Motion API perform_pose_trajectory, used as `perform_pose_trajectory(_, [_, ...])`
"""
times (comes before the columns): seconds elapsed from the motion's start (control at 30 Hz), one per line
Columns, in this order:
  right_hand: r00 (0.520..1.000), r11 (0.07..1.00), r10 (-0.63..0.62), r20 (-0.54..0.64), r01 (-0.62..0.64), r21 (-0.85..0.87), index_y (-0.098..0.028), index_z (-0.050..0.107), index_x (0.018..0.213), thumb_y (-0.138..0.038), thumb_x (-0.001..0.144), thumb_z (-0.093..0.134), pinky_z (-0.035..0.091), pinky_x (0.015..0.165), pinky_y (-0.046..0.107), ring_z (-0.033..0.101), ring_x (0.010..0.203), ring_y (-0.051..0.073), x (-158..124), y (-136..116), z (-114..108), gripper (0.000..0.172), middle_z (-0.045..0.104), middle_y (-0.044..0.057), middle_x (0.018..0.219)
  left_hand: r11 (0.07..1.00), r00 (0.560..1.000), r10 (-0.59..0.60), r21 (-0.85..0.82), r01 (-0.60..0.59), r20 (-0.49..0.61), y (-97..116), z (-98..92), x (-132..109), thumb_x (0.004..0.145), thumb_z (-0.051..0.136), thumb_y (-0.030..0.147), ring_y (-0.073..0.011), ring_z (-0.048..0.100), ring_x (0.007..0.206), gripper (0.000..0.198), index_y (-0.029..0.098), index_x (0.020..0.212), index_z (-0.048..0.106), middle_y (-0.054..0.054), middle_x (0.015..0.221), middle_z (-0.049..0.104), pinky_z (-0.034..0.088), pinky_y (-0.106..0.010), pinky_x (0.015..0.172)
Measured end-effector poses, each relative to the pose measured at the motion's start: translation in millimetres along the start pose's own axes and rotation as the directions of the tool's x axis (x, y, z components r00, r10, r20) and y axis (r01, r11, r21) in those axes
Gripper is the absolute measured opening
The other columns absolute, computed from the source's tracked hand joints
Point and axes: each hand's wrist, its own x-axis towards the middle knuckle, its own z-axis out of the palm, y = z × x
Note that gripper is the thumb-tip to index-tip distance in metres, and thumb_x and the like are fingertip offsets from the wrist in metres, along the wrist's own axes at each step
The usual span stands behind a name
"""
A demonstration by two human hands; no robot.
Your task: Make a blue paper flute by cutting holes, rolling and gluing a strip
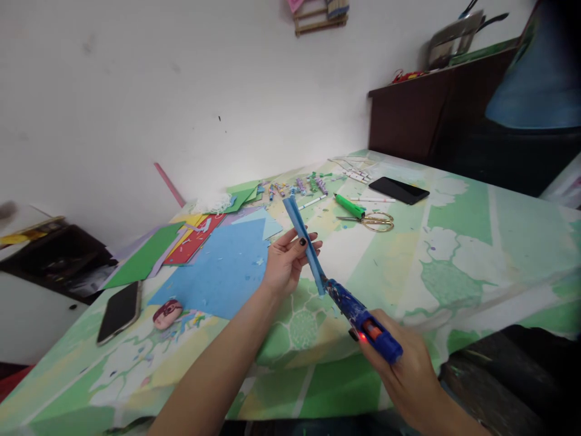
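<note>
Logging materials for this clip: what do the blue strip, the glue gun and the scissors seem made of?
Strip: probably matte coloured paper, thin and creased lengthwise, pinched in the left hand.
Glue gun: moulded blue plastic, smeared with pale residue, held in the right hand.
Scissors: glossy gold-toned handles, perhaps metal or coated; blades too small to judge.

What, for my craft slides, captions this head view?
Left hand holds a blue paper strip; right hand holds a glue gun at its lower end.
</note>
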Motion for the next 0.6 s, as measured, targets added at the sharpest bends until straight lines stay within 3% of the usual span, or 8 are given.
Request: perform_pose_trajectory(0.6, [0.997, 0.998, -0.069, -0.034, 0.068, -0.017, -0.02, 0.052, 0.084, -0.024, 0.086, 0.046, 0.04, 0.047, 0.019, 0.052, 0.052, 0.01, -13, 4, -1, 0.008, 0.055, -0.003, 0.063, 1.0, 1.0, 0.008, -0.001, -0.008, -0.018, 0, -2.3, 3, 0.059, 0.077, 0.02, -0.0181, 0.067, 0.07, 0.034, 0.016, 0.091, 0.064, -0.005, 0.081, 0.07, 0.053, -0.03, 0.068])
